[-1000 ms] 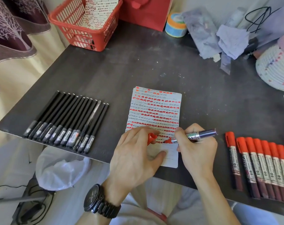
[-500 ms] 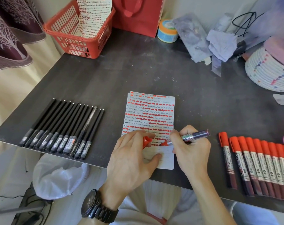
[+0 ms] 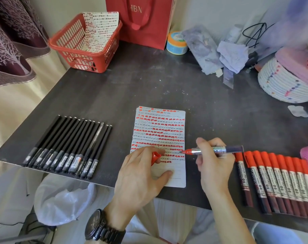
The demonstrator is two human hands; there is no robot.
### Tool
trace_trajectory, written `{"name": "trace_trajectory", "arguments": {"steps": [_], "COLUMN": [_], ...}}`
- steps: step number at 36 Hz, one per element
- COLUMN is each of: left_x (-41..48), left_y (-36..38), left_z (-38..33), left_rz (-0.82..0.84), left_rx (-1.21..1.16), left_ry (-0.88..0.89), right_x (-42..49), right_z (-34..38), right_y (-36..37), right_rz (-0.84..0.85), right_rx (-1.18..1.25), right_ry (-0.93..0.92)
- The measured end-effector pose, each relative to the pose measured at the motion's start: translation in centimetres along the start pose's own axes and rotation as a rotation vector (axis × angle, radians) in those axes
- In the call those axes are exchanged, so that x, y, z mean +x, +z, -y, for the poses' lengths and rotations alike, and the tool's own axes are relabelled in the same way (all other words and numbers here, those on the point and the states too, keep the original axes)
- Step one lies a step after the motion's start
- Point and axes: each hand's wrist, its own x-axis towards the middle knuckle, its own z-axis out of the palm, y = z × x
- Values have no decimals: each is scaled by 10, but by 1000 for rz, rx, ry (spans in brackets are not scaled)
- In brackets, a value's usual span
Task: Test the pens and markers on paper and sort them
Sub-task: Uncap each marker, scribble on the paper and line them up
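A row of slim black pens (image 3: 66, 148) lies side by side at the left of the dark grey table (image 3: 211, 117), caps toward the near edge. Behind them, at the far left corner, stands a red plastic lattice basket (image 3: 89, 63) with a marked sheet of paper propped inside. In the middle lies a white lined sheet of paper (image 3: 160, 127), covered most of the way down with rows of red dashes and thin scribbles (the last few lines are blank). The left hand (image 3: 140, 176) rests palm down on its lower part, thumb on the blank lines, fingers curled round a red marker cap (image 3: 155, 157). The right hand (image 3: 215, 168) grips an uncapped red marker with a dark barrel (image 3: 213, 150), held nearly level, its tip at the paper's right edge; whether it touches cannot be told. Just right of that hand, a row of red-capped markers with dark red barrels (image 3: 276, 180) lies on the table, packed close together.
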Motion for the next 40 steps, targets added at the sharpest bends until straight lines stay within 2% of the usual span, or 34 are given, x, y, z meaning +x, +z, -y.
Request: {"name": "trace_trajectory", "arguments": {"steps": [6,9,12,15,18,21,26,32,40], "left_x": [12,18,22,25,30,35,41,38,30], "left_y": [-13,-22,-30,-40,-40,-35,-28,-20,-10], "left_z": [3,2,0,-8,-15,-23,-42,-63,-75], "left_rz": [167,185,138,135,148,187,254,218,222], "left_rx": [-14,-66,-173,-394,-613,-712,-794,-913,-885], "left_ry": [-55,-59,-24,-22,-82,-137,-138,-141,-129], "right_x": [-5,-4,-4,-7,-12,-16,-21,-27,-34], "right_z": [3,7,15,19,23,28,39,51,56], "right_y": [0,-5,-13,-23,-29,-35,-48,-64,-72], "right_rz": [22,89,178,203,149,77,-47,-148,-223], "right_rx": [132,263,396,528,569,567,574,562,492], "right_ry": [51,100,189,270,306,333,368,389,377]}}
